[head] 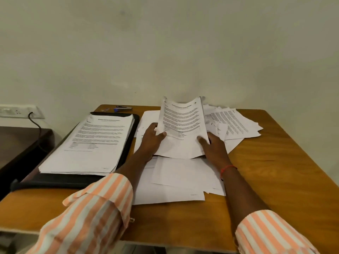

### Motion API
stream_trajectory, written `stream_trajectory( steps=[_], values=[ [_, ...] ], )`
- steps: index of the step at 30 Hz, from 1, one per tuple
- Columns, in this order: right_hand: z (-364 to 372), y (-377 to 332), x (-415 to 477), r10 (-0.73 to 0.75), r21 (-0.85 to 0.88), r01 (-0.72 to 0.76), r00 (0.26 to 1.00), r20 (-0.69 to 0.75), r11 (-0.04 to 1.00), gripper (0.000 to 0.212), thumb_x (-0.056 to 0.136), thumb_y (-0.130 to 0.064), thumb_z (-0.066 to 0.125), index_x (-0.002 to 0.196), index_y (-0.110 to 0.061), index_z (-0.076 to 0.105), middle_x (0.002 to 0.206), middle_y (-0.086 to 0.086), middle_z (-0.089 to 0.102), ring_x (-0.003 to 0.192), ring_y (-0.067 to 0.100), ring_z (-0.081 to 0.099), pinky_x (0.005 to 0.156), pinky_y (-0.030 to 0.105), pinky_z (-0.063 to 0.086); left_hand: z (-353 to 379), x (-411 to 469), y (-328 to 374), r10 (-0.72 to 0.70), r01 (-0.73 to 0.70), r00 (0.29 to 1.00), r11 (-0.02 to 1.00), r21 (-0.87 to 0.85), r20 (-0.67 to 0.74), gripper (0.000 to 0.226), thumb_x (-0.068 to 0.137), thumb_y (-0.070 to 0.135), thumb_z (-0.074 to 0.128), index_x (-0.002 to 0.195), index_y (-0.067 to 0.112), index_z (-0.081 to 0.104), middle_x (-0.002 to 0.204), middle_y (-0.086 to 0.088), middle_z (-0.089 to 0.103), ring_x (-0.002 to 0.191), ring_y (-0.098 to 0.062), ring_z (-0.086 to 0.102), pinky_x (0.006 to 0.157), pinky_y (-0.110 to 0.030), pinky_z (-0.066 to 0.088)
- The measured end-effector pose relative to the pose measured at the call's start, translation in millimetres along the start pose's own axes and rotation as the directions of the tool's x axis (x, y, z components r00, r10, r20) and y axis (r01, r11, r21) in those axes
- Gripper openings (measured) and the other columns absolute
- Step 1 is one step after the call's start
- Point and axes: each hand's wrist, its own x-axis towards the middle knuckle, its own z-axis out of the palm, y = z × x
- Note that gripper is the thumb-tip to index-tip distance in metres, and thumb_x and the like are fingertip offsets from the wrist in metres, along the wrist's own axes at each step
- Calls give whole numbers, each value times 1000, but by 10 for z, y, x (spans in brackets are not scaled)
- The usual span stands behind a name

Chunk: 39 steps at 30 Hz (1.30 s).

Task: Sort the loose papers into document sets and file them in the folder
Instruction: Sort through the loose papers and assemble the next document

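Left hand (pixel 153 138): pinching the curled white printed sheet's (pixel 181 121) left edge.
Right hand (pixel 213 145): gripping its right edge.
Brown wooden table (pixel 284 162) edge: lying well apart rightward.

Black folder (pixel 73 177), flat at desk (pixel 275 171) left, bearing printed stack (pixel 91 143); loose papers (pixel 238 123) scattered right; one sheaf (pixel 183 120) raised, curling.

Your sleeves (pixel 95 208) have orange and white stripes, and a red thread (pixel 228 168) goes around your right wrist. The papers (pixel 181 120) are white with black print. The folder (pixel 73 177) is black, the small stapler (pixel 123 107) blue and grey. The bench (pixel 284 171) is orange-brown with wood grain, the wall (pixel 165 43) pale cream.
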Motion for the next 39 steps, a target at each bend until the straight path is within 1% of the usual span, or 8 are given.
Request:
stream_trajectory(
  steps=[4,8,12,19,23,26,31,39],
  values=[
    [-34,44,60,13,-141,-41,982,-190,989,37,103,-12,44,68,-6,54,69,4,59,68,16,54,66,31,39,28,-53,19,40,-42,998,998,-39,-53,34,98,14,65,129,22,54,129,2,66,119,-20,63,101,-45,55],
    [-77,102,131,125,-415,-170,983,-132,894,20,93,-17,59,104,-4,68,105,19,68,101,34,61,83,33,45,24,-35,-34,53,-83,980,985,-153,-194,37,98,9,63,128,27,51,119,6,67,111,-14,65,90,-29,56],
    [8,55,37,215,-551,-246,969,-122,798,78,78,-70,69,119,-5,55,117,18,54,110,37,54,95,44,48,-5,5,-65,3,-114,952,931,-347,-306,40,99,2,60,129,26,53,119,6,69,108,-10,68,90,-29,57],
    [-9,9,18,219,-628,-283,959,-179,725,79,75,-67,75,122,-7,53,121,19,52,113,36,51,99,44,44,-2,91,-67,6,-116,963,913,-391,-271,42,98,3,61,131,27,55,126,5,69,115,-11,67,102,-40,53],
    [-73,-46,63,51,43,-38,925,-376,998,14,100,-22,57,107,-26,67,112,-5,66,113,29,59,94,43,49,62,22,58,88,-98,994,976,-197,-59,35,97,7,65,124,27,55,115,18,68,98,9,66,88,-19,57],
    [-133,-155,68,304,759,-48,931,-201,650,28,106,-34,46,129,-30,62,128,-2,67,124,27,59,106,43,48,109,-40,54,121,-111,989,987,-116,86,34,93,11,71,119,30,61,114,16,72,101,2,69,87,-21,58],
    [-158,-177,5,130,555,-55,987,-97,830,31,100,-33,59,128,-19,65,120,-1,72,114,23,67,94,42,56,79,-83,91,78,-56,992,977,-204,103,15,98,26,66,113,21,68,108,9,77,99,-10,73,82,-25,57],
    [-123,-157,-49,152,662,-80,987,-53,745,35,99,-35,55,131,-22,60,124,-1,71,113,23,68,90,42,57,29,-111,43,18,-27,998,988,-155,-63,16,94,19,72,81,16,64,82,7,74,81,-15,68,80,-32,54]
  ],
)
